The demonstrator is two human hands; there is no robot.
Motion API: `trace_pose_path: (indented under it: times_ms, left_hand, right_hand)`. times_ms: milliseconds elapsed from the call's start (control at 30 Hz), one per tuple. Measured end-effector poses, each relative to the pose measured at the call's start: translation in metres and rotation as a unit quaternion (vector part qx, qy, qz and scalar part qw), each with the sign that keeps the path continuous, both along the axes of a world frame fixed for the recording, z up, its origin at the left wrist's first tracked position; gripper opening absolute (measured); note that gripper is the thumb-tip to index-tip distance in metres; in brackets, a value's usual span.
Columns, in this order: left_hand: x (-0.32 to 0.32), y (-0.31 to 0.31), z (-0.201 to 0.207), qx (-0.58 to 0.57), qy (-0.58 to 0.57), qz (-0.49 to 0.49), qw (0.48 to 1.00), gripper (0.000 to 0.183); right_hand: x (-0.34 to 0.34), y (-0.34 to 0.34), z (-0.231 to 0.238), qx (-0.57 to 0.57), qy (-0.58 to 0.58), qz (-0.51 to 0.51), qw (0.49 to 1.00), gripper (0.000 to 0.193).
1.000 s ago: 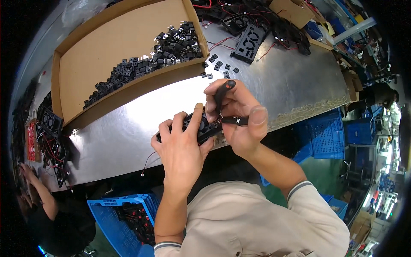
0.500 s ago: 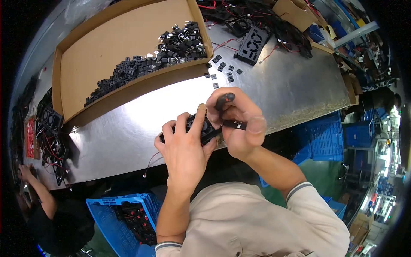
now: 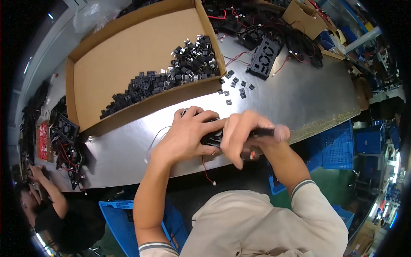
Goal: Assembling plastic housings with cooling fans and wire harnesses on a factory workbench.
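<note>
My left hand (image 3: 184,133) is closed over a black fan unit (image 3: 212,138) near the table's front edge, fingers across its top and thumb along the near side. Most of the unit is hidden under both hands. A red wire with a small white plug (image 3: 209,176) hangs below it over the edge. Against the unit's right side, my right hand (image 3: 239,136) is closed around a dark-handled tool (image 3: 262,132). An orange-red spot shows below that hand; motion blur hides the tool's exact kind.
Beyond my hands, a shallow cardboard box (image 3: 124,47) holds many small black parts (image 3: 188,64) with metal pins. Several small black square pieces (image 3: 242,91) lie beside it. Wired fan frames (image 3: 264,58) are at the far right. Blue crates (image 3: 336,145) stand below; a co-worker's arm (image 3: 53,192) is at left.
My right hand has turned over and come lower, swinging the tool's handle to the right. My left hand has tilted with the fan unit. The whole view has shifted slightly.
</note>
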State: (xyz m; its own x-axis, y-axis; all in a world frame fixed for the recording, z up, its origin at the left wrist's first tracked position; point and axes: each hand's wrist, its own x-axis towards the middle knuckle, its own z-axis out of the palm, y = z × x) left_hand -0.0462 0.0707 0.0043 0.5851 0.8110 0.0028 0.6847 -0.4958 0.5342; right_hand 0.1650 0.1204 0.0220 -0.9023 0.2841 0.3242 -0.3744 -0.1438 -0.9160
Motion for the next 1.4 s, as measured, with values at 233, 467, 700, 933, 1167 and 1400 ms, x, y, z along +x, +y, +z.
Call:
trace_pose_path:
  times_ms: [233,467,700,933,1167,1400]
  left_hand:
    - [0.006,-0.011,-0.010,0.019,-0.012,0.045,0.999,0.056]
    - [0.038,-0.059,0.002,0.024,0.030,0.247,0.968,0.076]
    - [0.064,-0.078,0.010,0.097,0.116,0.328,0.932,0.074]
    - [0.071,-0.081,0.015,0.086,0.119,0.345,0.927,0.062]
    - [0.064,-0.079,0.009,0.103,0.121,0.329,0.931,0.075]
    - [0.047,-0.066,0.005,0.005,0.047,0.338,0.940,0.072]
  right_hand:
    - [-0.004,-0.010,0.007,0.020,-0.061,-0.033,0.997,0.088]
    - [0.001,-0.026,-0.008,-0.220,0.128,-0.329,0.909,0.116]
    - [-0.013,-0.043,-0.004,-0.099,0.004,-0.431,0.897,0.111]
    - [-0.015,-0.051,-0.008,-0.070,-0.035,-0.437,0.896,0.107]
    - [-0.010,-0.054,-0.013,-0.033,-0.043,-0.413,0.909,0.105]
    - [-0.007,-0.070,-0.045,0.036,0.168,-0.398,0.901,0.102]
